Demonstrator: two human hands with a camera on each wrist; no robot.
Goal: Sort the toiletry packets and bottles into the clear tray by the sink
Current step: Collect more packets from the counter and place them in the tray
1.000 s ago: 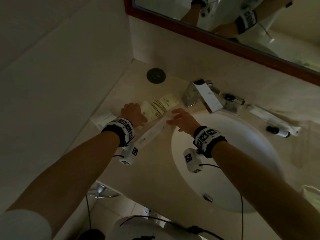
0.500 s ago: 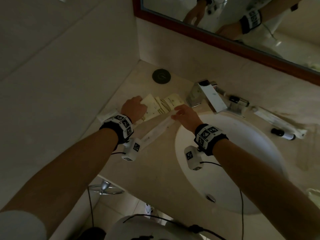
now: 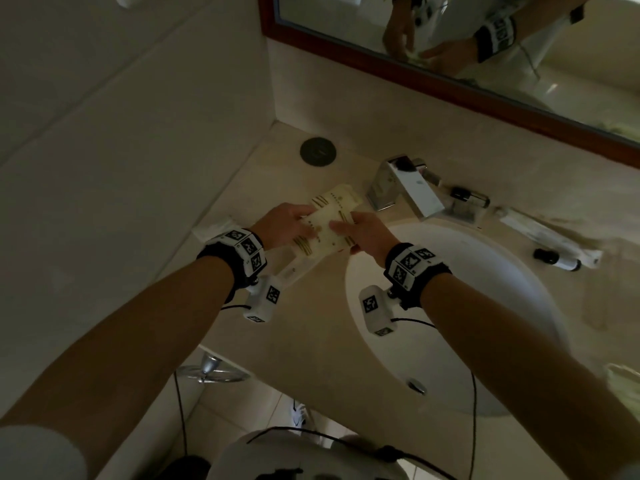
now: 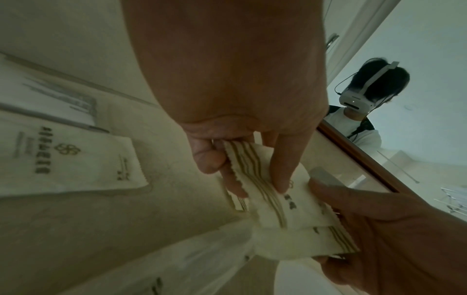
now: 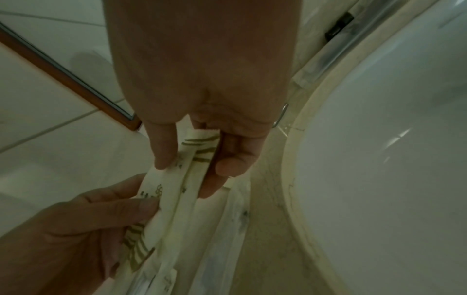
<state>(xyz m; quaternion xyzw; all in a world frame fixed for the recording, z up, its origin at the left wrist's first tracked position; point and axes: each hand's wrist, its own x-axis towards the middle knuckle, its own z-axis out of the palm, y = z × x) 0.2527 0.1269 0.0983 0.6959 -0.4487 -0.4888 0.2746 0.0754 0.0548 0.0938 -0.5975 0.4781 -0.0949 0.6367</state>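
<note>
I hold a small stack of cream packets [image 3: 323, 233] with gold stripes between both hands, just above the counter left of the sink. My left hand [image 3: 304, 223] pinches the stack's left end, thumb under and fingers on top [image 4: 280, 179]. My right hand [image 3: 341, 228] pinches the right end [image 5: 184, 163]. Another cream packet [image 3: 343, 199] lies on the counter behind them. A long white packet [image 3: 294, 270] lies under my hands. A clear tray [image 3: 464, 211] with a small dark bottle [image 3: 465, 195] sits right of the tap.
The chrome tap [image 3: 405, 188] stands behind the round white sink [image 3: 485, 306]. A long wrapped packet [image 3: 540, 233] and a small bottle [image 3: 557, 261] lie on the counter at the right. A dark round disc [image 3: 318, 151] sits in the back corner. A printed packet [image 4: 70, 159] lies by the wall.
My right hand moved left onto the cream packets and took hold of them. Both hands have raised the stack off the counter.
</note>
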